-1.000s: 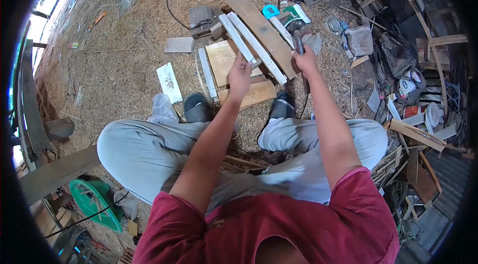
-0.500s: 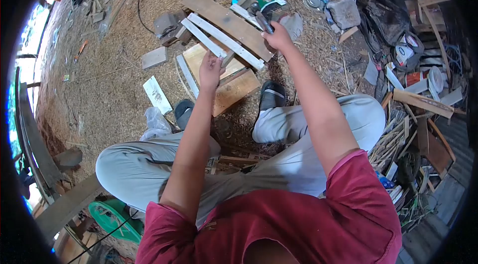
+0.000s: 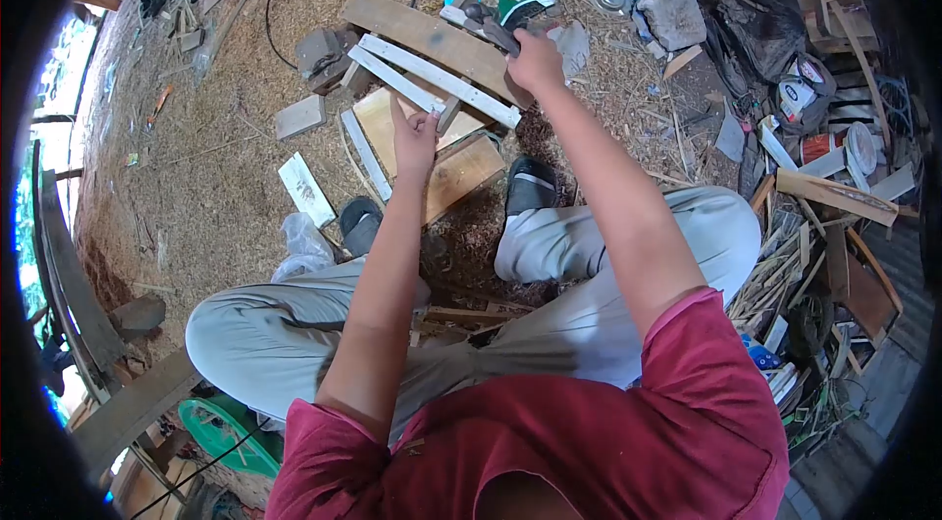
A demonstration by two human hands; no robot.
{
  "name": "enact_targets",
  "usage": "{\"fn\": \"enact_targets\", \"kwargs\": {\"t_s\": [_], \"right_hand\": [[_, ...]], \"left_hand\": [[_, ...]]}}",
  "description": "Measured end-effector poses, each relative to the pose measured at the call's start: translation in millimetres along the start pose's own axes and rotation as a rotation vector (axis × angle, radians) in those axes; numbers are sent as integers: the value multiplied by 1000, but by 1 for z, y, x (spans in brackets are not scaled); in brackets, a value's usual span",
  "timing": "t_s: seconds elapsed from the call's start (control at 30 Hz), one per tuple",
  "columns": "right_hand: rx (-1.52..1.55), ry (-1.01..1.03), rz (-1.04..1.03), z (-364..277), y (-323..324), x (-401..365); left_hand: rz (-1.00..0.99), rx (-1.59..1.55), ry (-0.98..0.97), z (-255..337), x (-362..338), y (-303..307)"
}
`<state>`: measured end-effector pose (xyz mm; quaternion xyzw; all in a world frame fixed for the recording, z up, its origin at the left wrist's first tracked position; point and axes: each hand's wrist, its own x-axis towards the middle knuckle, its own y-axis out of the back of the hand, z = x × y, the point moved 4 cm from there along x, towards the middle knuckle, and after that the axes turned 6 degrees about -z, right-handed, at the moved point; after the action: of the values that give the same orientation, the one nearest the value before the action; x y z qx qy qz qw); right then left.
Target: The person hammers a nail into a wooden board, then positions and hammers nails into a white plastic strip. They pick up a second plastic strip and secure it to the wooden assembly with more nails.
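Pinching the near end of the short white strip (image 3: 394,78) between thumb and fingers of the left hand (image 3: 416,139), right by a small wood block (image 3: 448,115); gripping a dark tool (image 3: 499,36) in the right hand (image 3: 538,62) with fingers curled round the handle; can't tell what kind, tbh; got that strip lying beside a longer white strip (image 3: 442,81), near a wide plank (image 3: 432,35), with sawdust (image 3: 211,167) all around.

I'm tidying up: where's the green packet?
The green packet sits near the head view's top, just right of centre, beyond the right hand and its dark tool.
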<state>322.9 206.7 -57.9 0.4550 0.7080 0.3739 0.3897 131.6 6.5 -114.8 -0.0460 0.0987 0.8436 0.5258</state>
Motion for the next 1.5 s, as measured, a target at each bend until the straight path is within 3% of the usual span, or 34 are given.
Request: {"fn": "enact_targets", "kwargs": {"t_s": [0.13,0.23,0.4,0.57,0.67,0.77,0.9,1.0,1.13,1.2,1.4,1.5], "right_hand": [[7,-33,3,2,19,-6],[-69,1,-32,7,62,-8],[-239,221,-44,17,162,-23],[-388,257,-331,10,236,-59],[-342,445,-206,43,224,-59],[64,-5,-515,57,200,-69],[271,-117,-546,93,143,-41],[367,-235,-452,116,99,-24],[511,-188,-330,127,59,-17],[410,-214,-256,157,28,7],[329,-39,-63,111,32,6],[584,-33,-143,58,41,0]], "left_hand": [[-14,-32,-85,14,0,3],[158,551,-255,5,7,12],[217,668,-358,23,-1,11],[232,717,-339,36,-9,9],[236,761,-403,29,-5,9],[161,732,-462,24,3,8],[93,747,-355,22,12,5],[83,730,-388,25,10,6],[80,787,-344,25,4,7],[47,828,-337,27,2,13],[-214,1034,-455,54,7,43],[-312,1001,-501,59,27,52]]}}
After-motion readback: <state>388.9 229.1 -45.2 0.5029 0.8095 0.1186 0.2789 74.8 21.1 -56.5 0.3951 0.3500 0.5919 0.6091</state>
